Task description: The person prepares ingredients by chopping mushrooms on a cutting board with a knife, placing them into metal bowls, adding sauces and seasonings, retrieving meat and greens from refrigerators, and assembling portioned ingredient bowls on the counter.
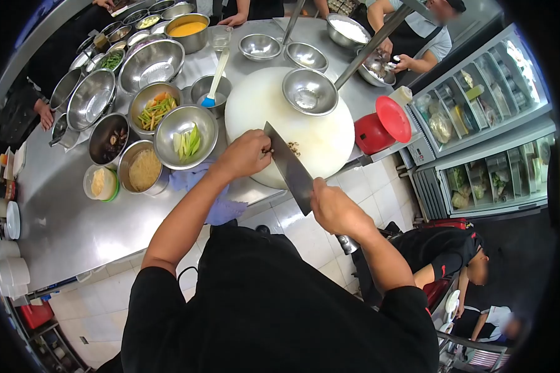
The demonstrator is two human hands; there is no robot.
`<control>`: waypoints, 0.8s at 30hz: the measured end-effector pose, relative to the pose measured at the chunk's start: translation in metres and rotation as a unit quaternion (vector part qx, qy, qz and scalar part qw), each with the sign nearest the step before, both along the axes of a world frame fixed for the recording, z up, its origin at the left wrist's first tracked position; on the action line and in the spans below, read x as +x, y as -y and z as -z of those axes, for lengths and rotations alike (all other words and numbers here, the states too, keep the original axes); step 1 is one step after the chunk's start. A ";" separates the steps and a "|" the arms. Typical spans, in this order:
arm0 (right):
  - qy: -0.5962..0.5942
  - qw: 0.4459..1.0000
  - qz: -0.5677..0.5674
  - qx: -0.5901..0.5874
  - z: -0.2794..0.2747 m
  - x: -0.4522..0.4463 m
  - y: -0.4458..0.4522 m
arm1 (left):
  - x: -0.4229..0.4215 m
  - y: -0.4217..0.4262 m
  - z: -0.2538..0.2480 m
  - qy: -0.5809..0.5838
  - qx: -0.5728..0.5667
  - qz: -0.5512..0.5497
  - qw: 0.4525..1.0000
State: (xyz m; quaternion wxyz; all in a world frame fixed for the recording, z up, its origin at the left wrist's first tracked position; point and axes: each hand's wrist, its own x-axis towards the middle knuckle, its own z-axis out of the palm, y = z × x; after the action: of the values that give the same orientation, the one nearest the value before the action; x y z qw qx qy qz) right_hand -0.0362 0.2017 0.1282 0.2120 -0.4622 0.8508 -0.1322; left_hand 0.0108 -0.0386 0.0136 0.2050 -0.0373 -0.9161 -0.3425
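Gripping a cleaver (290,169), the right hand (339,210) is closed around its handle, whose metal end projects below the fist. The broad blade slants over the near part of a round white cutting board (249,102), its heel end extending past the board's near edge. Small brown chopped pieces (294,148) lie on the board, just right of the blade. The left hand (247,152) is beside the blade's opposite face, fingers curled under; small brown bits show at the fingertips, though one cannot tell whether they are grasped. A metal bowl (310,91) rests on the far side of the board. Left of the board, a bowl of pale and green slices (186,137) stands near a pan of beige shreds (144,169), a pan of dark brown pieces (113,138) and a bowl of green and orange sticks (156,109). A blue-headed brush (216,78) leans in a metal pot (201,90) behind these. A bluish cloth (224,205) hangs over the edge of the metal surface (93,230). To the right are a red container (374,132) and a glass-fronted refrigerator (479,112); across the surface, a co-worker's hands (406,62) are at another bowl (378,76).
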 end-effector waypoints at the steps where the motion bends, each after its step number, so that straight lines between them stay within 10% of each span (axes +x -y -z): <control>1: 0.001 1.000 0.001 -0.002 -0.004 -0.001 -0.001 | 0.000 0.000 0.000 0.001 -0.002 0.001 1.000; 24: 0.050 0.996 0.012 0.079 -0.025 -0.005 0.009 | 0.000 0.010 -0.004 0.083 0.003 -0.019 0.996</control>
State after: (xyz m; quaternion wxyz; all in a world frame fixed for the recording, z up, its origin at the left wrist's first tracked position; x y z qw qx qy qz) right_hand -0.0411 0.1923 0.1536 0.2882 -0.4267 0.8525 -0.0898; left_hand 0.0109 -0.0486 0.0172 0.1347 0.0092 -0.9296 -0.3429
